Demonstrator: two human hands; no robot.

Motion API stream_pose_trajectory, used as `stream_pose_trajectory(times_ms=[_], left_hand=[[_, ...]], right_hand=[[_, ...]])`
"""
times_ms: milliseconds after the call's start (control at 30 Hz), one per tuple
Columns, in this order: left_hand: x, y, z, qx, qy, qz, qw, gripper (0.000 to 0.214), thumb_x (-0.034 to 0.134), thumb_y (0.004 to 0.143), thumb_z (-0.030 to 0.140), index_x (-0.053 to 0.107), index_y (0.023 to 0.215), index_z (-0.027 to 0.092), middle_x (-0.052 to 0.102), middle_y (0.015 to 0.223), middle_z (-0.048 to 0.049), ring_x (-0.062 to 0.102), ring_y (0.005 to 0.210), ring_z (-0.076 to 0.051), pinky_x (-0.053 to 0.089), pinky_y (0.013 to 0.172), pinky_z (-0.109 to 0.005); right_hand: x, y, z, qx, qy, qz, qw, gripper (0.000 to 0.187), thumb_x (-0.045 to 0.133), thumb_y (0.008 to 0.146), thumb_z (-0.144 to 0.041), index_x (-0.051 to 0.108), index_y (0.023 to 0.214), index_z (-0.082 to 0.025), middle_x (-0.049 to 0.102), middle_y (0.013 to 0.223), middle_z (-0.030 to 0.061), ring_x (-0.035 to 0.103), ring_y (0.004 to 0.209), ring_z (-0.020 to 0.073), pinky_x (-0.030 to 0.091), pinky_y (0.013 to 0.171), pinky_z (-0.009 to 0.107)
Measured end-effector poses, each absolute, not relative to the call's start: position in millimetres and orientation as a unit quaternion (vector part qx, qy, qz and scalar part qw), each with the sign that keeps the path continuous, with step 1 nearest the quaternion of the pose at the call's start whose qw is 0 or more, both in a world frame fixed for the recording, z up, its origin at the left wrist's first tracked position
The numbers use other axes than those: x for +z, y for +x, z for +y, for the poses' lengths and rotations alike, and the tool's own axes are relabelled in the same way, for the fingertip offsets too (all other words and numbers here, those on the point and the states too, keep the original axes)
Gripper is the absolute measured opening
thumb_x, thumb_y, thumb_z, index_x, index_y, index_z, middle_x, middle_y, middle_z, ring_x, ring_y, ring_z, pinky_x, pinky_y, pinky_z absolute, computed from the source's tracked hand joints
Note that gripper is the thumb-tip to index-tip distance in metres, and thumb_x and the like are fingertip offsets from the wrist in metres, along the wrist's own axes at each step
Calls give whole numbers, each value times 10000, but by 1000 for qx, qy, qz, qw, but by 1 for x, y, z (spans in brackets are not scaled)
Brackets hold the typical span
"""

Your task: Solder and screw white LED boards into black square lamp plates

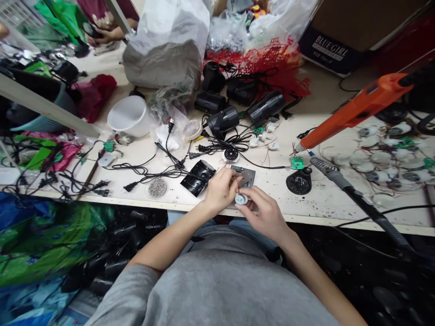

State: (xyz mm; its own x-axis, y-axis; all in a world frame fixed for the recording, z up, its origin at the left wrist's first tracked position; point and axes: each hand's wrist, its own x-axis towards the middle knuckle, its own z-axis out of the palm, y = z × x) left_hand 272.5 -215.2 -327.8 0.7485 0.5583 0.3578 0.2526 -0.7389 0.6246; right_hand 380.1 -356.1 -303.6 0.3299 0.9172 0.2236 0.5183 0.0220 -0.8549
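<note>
Near the bench's front edge, my right hand grips a small round motor between thumb and fingers, its flat end face turned up. The fingers of my left hand pinch a thin dark red wire that runs up from the motor. Just behind both hands lies a flat grey plate. A black open housing shell rests left of my left hand. Beyond it sits a round black part with a white rim. To the right, a green circuit board touches a black round cover.
An orange power screwdriver and a soldering iron in its coil holder slant in from the right. Several motors lie beyond. Black housings, power cords, a white bowl and a metal-wool pad occupy the bench. A co-worker's hands show top left.
</note>
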Motion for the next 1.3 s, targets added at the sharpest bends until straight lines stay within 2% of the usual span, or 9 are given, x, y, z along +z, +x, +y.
stream_pose_trajectory(times_ms=[200, 400, 533, 633, 767, 900, 1067, 1167, 1300], left_hand=[[-330, 265, -216, 272, 892, 181, 312, 360, 536, 946, 229, 531, 1305, 219, 659, 810, -13, 675, 749, -174, 548, 698, -287], [-324, 271, -221, 295, 798, 275, 447, 252, 714, 840, 323, 529, 975, 218, 675, 795, 10, 665, 673, -145, 519, 616, -241], [-323, 274, -219, 283, 733, 332, 523, 360, 687, 884, 287, 493, 1180, 214, 650, 755, 47, 642, 626, -113, 514, 624, -219], [-324, 269, -213, 235, 821, 267, 447, 509, 663, 858, 153, 504, 1335, 231, 648, 857, 23, 643, 709, -123, 525, 692, -239], [-322, 261, -206, 202, 914, 196, 291, 299, 679, 855, 185, 649, 1152, 192, 601, 1047, -69, 631, 929, -204, 556, 796, -324], [-318, 262, -201, 207, 938, 143, 237, 98, 681, 874, 203, 642, 957, 169, 588, 1308, -139, 592, 1116, -270, 536, 951, -439], [-319, 267, -198, 202, 942, 96, 249, 61, 629, 914, 194, 596, 865, 177, 649, 1273, -130, 596, 1139, -270, 521, 971, -458], [-322, 269, -201, 206, 939, 127, 246, 126, 638, 925, 251, 625, 1020, 168, 671, 1169, -118, 599, 1055, -264, 529, 916, -440], [-324, 268, -205, 188, 941, 146, 239, 374, 634, 943, 327, 595, 1274, 158, 647, 1155, -126, 571, 1026, -276, 518, 918, -457]], right_hand=[[-290, 388, -350, 211, -659, -484, 535, 245, 638, 898, -242, 672, 1141, -233, 650, 901, 20, 605, 725, 140, 541, 642, 255], [-274, 383, -344, 243, -601, -562, 513, 226, 628, 915, -200, 667, 1133, -244, 692, 1018, 42, 652, 822, 150, 554, 706, 275], [-282, 386, -347, 281, -622, -547, 485, 219, 631, 892, -206, 667, 1105, -242, 678, 914, 16, 608, 659, 122, 546, 635, 264], [-294, 394, -355, 298, -648, -534, 453, 199, 630, 861, -198, 670, 1053, -231, 655, 823, 0, 588, 600, 120, 531, 580, 254], [-311, 405, -369, 274, -694, -538, 390, 215, 578, 876, -184, 681, 1063, -216, 630, 834, 15, 593, 583, 122, 539, 584, 278], [-319, 415, -378, 248, -711, -540, 377, 218, 595, 929, -278, 700, 1115, -237, 614, 862, 28, 621, 625, 142, 575, 623, 312], [-299, 433, -365, -68, -778, -326, 533, 499, 669, 920, -379, 541, 1387, -261, 539, 1227, 133, 684, 999, 266, 612, 860, 469], [-281, 451, -343, -179, -772, -306, 528, 727, 640, 943, -383, 276, 1567, -297, 351, 1504, 182, 466, 1404, 368, 467, 1103, 597], [-284, 490, -310, -205, -794, -328, 469, 785, 542, 981, -358, 67, 1597, -250, 184, 1635, 208, 221, 1551, 398, 284, 1191, 670]])
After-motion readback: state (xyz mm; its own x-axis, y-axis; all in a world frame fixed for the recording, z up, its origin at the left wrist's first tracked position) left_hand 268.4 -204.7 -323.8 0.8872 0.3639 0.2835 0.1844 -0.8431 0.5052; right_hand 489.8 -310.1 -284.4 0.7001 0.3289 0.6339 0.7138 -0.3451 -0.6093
